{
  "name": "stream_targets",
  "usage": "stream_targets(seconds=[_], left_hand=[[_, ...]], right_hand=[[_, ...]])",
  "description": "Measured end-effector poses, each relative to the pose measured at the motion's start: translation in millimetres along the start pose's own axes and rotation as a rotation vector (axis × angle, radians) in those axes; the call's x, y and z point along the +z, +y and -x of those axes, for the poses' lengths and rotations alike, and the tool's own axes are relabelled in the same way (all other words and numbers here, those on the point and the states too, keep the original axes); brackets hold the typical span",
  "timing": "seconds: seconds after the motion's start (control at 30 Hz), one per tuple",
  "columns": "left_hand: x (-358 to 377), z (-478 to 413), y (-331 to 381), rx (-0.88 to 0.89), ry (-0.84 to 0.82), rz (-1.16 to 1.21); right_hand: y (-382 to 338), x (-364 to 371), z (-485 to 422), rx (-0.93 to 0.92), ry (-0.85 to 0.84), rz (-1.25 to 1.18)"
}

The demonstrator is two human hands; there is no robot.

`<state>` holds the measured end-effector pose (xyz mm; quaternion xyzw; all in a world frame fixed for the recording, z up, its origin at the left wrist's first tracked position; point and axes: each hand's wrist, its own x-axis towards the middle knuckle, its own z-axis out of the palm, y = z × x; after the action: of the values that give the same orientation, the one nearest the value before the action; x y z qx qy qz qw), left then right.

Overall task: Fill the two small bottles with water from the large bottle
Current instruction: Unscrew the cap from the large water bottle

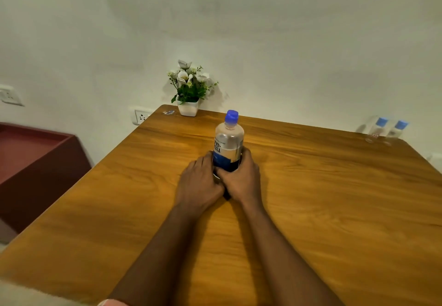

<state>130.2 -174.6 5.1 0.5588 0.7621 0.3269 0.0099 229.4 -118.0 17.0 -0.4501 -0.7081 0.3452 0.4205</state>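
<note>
The large bottle (228, 140) stands upright in the middle of the wooden table (323, 198), clear with a blue label and its blue cap on. My left hand (199, 181) and my right hand (241, 177) both wrap around its lower part, fingers closed on it. Two small clear bottles with blue caps stand upright at the table's far right corner, the left small bottle (376, 130) and the right small bottle (397, 131) side by side, well away from my hands.
A white pot of flowers (189, 90) stands at the table's far edge against the wall. A dark red cabinet (31, 162) sits left of the table. Wall sockets (141, 116) are by the far left corner.
</note>
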Motion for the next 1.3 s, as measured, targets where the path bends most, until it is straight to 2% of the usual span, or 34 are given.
stream_targets(seconds=[0.33,0.63,0.7,0.83,0.93,1.07,1.17,1.3], left_hand=[[-14.8,66.7,24.9,0.035,-0.007,0.018],[-21.4,83.6,31.6,0.028,-0.048,0.018],[-20.9,82.8,30.8,0.033,-0.058,0.024],[-17.4,80.7,26.1,0.045,-0.045,0.042],[-14.3,81.5,23.9,0.060,0.010,0.065],[-12.5,80.8,22.9,0.051,0.033,0.074],[-12.3,79.3,23.7,0.023,0.022,0.063],[-12.4,78.9,24.9,-0.001,0.021,0.045]], right_hand=[[-5.0,-34.4,71.5,-0.018,0.015,0.029],[-9.0,-42.1,88.3,-0.009,-0.023,0.013],[-9.4,-46.2,88.5,-0.014,-0.078,-0.040],[-10.7,-72.7,83.3,0.031,-0.305,-0.099],[-24.4,-99.8,71.0,0.095,-0.266,0.009],[-76.7,-128.1,41.1,-0.154,-0.103,0.272],[-123.2,-136.5,17.5,-0.265,-0.241,0.456],[-158.7,-125.0,-4.3,-0.233,-0.517,0.758]])
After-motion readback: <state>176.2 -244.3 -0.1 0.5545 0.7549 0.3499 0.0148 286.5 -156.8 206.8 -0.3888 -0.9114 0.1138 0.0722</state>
